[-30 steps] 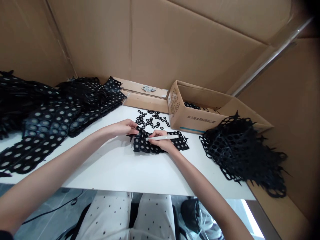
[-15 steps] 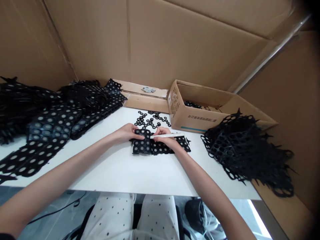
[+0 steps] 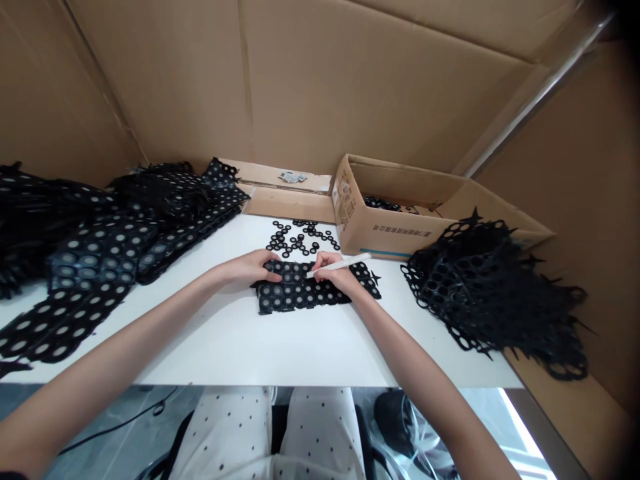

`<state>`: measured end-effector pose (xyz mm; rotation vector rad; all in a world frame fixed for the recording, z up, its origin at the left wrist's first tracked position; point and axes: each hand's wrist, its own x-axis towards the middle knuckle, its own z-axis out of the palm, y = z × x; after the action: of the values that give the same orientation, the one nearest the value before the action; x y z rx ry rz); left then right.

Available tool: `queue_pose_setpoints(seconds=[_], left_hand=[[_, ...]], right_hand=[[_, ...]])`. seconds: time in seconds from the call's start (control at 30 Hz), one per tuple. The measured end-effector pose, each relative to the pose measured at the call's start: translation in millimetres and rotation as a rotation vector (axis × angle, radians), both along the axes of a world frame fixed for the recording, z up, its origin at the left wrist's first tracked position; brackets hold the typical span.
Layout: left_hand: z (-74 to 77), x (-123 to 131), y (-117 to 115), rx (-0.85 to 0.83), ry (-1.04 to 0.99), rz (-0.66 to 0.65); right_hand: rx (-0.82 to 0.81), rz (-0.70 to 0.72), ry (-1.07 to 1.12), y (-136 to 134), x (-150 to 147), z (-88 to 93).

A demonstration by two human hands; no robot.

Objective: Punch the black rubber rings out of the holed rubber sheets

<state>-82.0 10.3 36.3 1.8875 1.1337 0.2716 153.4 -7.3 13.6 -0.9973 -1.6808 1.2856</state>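
A black rubbery sheet (image 3: 285,301) with rows of pale round spots lies flat on the table in front of me. My left hand (image 3: 256,268) is closed at its upper left edge, thumb over the top and fingers behind. In my right hand (image 3: 331,269) is a slim white pen-like tool (image 3: 353,261), pinched near its lower end. The tool's tip points down and left onto the sheet's middle; whether it touches cannot be made out. Just beyond the sheet lie several loose black rings (image 3: 300,245).
Black spotted sheets (image 3: 100,253) are heaped at the left. An open cardboard box (image 3: 400,230) with black pieces inside stands at the back right, and a pile of punched-out black webbing (image 3: 480,293) leans before it. Cardboard walls (image 3: 300,80) enclose the white table (image 3: 225,353).
The sheet's left part, folded or bunched before, now lies flatter and wider. My left hand has shifted slightly left, and the tool has tilted up more at its back end.
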Motion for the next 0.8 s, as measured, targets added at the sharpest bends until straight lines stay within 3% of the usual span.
queue_pose_setpoints(seconds=[0.1,0.3,0.5,0.67,0.8], left_hand=[[1.4,3,-3,-0.016,0.013,-0.045],[-3.7,3,-4,-0.069,0.002,0.111],[0.3,1,-6,-0.212,-0.134,0.109],[12.9,4,-8,-0.179,-0.201,0.048],[20.0,3,-6,-0.101,-0.095,-0.045]], right_hand=[[0.035,-0.006,-0.039,1,1,-4.7],[0.059,-0.007,0.002,1,4,-8.0],[0.065,0.004,-0.012,2,5,-9.7],[0.06,0.078,-0.038,2,3,-13.7],[0.143,0.133,-0.121,2,4,-13.4]])
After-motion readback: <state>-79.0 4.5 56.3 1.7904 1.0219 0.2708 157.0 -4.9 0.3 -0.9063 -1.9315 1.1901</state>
